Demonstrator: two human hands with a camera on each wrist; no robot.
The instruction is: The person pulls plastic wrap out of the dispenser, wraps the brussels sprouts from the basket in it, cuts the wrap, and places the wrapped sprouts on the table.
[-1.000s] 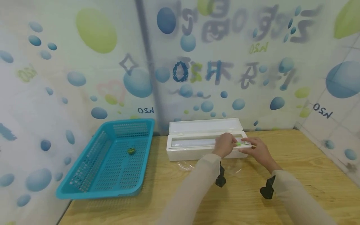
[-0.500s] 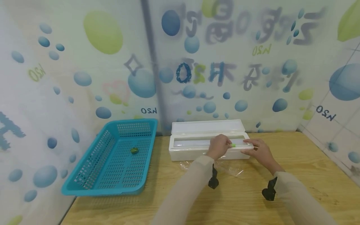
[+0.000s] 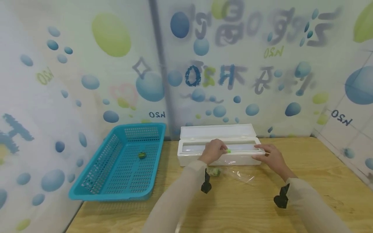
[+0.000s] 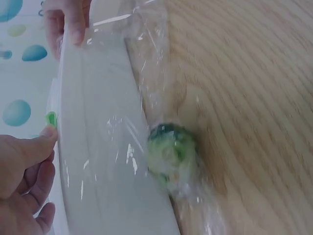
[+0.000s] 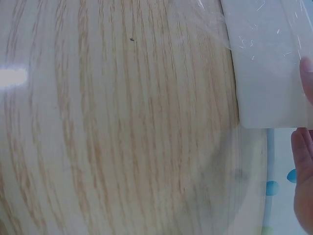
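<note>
A long white cling film dispenser box (image 3: 186,159) stands on the table with its lid raised, a roll showing inside. My left hand (image 3: 212,152) pinches the small green slide cutter (image 4: 51,118) at the box's front rim. At the box's right end my right hand (image 3: 272,158) grips the corner, thumb against the front face and fingers on the rim. Clear cling film (image 3: 240,176) hangs down the front onto the table. Under or in that film lies a dark-and-pale-green vegetable piece (image 4: 171,152), its exact kind unclear, close to the box front.
A blue perforated basket (image 3: 158,155) stands to the left, holding one small green vegetable piece (image 3: 141,155). Behind the box is a printed wall curtain (image 3: 204,113). Bare wooden table (image 3: 233,207) extends in front of the box.
My left hand has slid left along the box's front rim with the green slide cutter. The vegetable piece by the box has come into view. My right hand keeps its grip at the right end.
</note>
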